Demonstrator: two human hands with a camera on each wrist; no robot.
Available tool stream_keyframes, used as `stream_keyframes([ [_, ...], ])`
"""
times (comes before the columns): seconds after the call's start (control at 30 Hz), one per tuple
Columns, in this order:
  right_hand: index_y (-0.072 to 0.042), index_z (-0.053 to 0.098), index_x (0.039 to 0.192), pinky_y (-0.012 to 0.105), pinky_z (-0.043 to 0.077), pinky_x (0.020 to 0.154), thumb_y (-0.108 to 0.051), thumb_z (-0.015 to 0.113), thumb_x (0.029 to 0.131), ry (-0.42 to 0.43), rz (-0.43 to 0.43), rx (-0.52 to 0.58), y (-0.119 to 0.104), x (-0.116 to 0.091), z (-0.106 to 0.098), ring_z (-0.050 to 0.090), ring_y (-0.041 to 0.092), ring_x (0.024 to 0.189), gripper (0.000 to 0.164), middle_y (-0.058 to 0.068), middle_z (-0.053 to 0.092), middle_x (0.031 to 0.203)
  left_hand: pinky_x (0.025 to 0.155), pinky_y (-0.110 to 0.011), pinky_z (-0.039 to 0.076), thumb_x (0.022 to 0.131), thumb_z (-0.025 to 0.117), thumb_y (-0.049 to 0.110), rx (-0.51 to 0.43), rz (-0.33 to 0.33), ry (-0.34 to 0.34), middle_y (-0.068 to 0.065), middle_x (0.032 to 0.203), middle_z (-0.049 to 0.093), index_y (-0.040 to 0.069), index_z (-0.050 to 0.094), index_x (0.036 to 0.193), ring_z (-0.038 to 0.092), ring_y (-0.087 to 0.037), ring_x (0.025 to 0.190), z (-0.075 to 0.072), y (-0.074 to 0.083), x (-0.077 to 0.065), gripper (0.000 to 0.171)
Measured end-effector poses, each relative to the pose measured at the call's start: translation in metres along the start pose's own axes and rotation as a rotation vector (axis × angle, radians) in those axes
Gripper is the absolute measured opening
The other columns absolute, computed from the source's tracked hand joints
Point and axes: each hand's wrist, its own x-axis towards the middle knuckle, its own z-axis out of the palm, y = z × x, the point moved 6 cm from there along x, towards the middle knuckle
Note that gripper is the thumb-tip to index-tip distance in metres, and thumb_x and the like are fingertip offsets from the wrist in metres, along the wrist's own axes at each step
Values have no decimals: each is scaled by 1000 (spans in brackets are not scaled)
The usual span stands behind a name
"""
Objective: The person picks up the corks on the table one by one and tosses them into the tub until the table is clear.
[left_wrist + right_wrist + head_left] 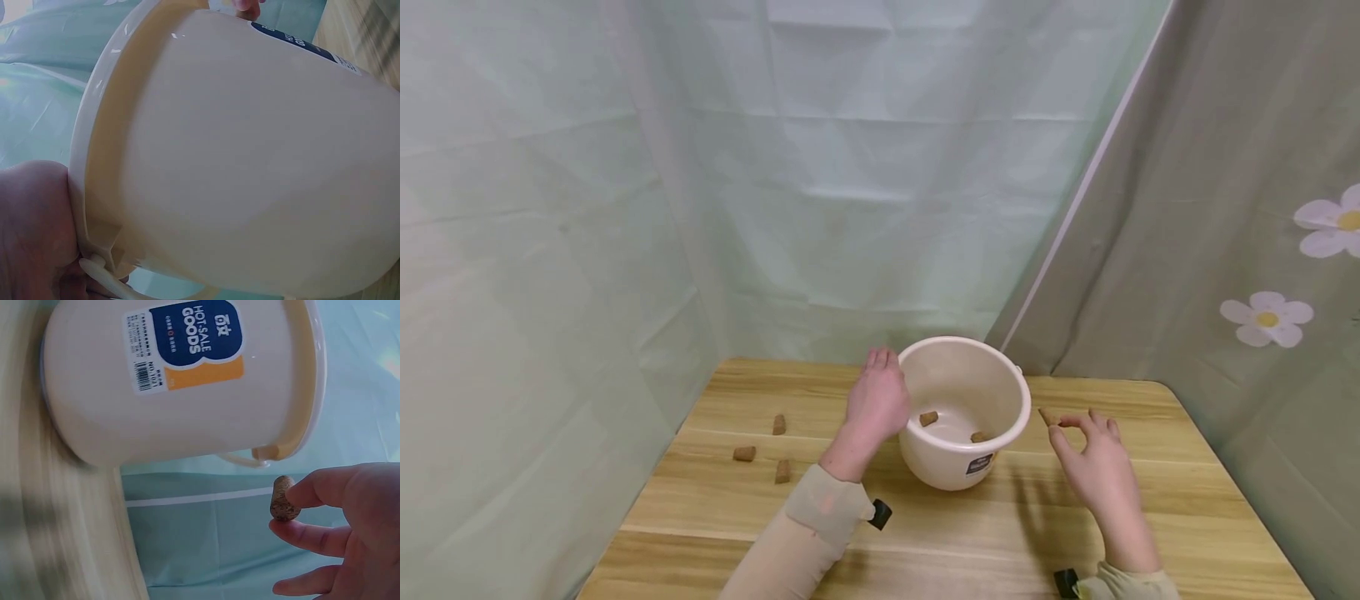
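A cream plastic bucket [937, 461] stands on the table, a dark label on its front. My left hand [880, 400] grips its left rim, by the handle joint; in the left wrist view the fingers are partly hidden behind the rim. To the right of the bucket, raised over the table, my right hand [1101, 467] pinches a cork stopper [285, 499] between thumb and forefinger, the other fingers spread. Inside the bucket lie two corks, one at the left [928, 418] and another at the right [979, 437].
Three more corks lie on the wooden table [700, 517] left of the bucket: a far cork [779, 424], a leftmost cork [744, 453] and a near cork [783, 471]. Pale curtains [880, 208] hang close behind the table, and a grey flowered curtain [1210, 250] at the right.
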Motion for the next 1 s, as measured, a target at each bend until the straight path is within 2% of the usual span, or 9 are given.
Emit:
stream_keyframes([
  [0.3,-3,68,135,85,28,111,-46,56,109,98,-39,29,-13,-6,-13,19,63,153,51,38,28,166,126,-48,33,112,42,10,2,10,1,-35,154,50,-21,48,147,43,-48,149,-1,3,-3,47],
  [0.67,-4,68,136,86,25,111,-49,56,109,136,-37,64,-28,-9,-26,14,58,157,54,33,24,170,127,-47,31,113,42,10,-2,2,-6,-34,155,49,-20,48,148,43,-46,150,0,2,-3,47],
  [1.0,-4,69,135,84,24,114,-48,59,108,207,-82,81,-48,-10,-34,15,55,158,52,29,25,171,127,-48,31,113,39,10,13,4,-14,-34,156,49,-20,47,148,42,-47,150,0,-1,0,47],
])
